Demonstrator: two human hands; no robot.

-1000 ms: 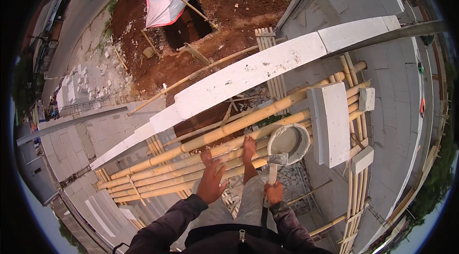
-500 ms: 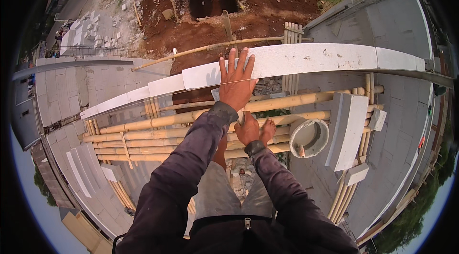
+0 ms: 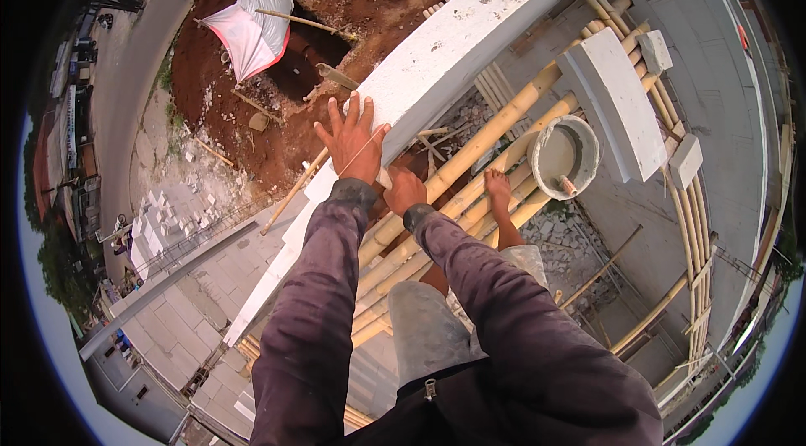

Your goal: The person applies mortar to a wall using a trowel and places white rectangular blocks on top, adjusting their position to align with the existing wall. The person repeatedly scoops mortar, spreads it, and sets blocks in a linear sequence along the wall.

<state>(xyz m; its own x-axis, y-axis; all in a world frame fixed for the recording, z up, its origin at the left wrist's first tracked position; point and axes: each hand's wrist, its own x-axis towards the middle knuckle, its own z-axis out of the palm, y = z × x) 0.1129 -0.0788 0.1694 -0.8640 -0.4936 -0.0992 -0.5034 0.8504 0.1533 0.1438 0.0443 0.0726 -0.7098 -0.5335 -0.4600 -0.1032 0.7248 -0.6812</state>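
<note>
My left hand (image 3: 357, 144) lies with spread fingers on top of a wall course of white blocks (image 3: 457, 47). A thin taut string (image 3: 367, 146) crosses over the back of it. Just to its right and lower, my right hand (image 3: 405, 191) is closed around a tool with a pale handle end (image 3: 384, 178); the tool's head is hidden, so I cannot tell its exact kind. A round bucket (image 3: 594, 162) with grey mortar and a wooden-handled tool (image 3: 567, 186) in it stands right of my hands, near my bare foot (image 3: 497, 186).
Several bamboo poles (image 3: 478, 156) form the platform under me. A loose white block (image 3: 617, 102) rests at their right end, with smaller block pieces (image 3: 687, 158) beside it. Beyond the wall, far below, lie red soil and a pit (image 3: 315, 56) partly under a sheet (image 3: 256, 22).
My view has turned, so the wall now runs diagonally. My left hand stays spread on the blocks, and the right hand remains closed beside it, slightly to the left in view.
</note>
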